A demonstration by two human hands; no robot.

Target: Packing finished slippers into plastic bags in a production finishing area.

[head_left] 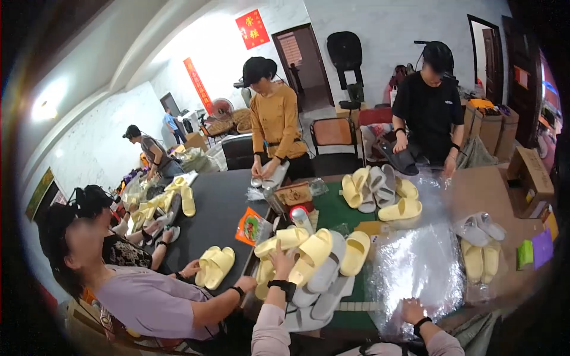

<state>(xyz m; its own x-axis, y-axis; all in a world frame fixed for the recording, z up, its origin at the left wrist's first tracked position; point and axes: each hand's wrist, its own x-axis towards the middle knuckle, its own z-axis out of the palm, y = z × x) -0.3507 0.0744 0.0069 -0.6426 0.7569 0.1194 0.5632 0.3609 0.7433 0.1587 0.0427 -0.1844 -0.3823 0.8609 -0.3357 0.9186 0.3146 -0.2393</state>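
My left hand reaches into a pile of slippers, its fingers closed on a pale yellow slipper at the top. More yellow slippers and grey slippers lean against one another just right of that hand. My right hand is at the near edge of a stack of clear plastic bags. Its fingers are curled on the film there. Beyond the bags sits another group of yellow slippers and grey slippers. Bagged slippers lie to the right.
Co-workers handle slippers on the left and across the table. A can, an orange packet and a wooden box stand beyond my left hand. An open carton and a purple packet are at the right.
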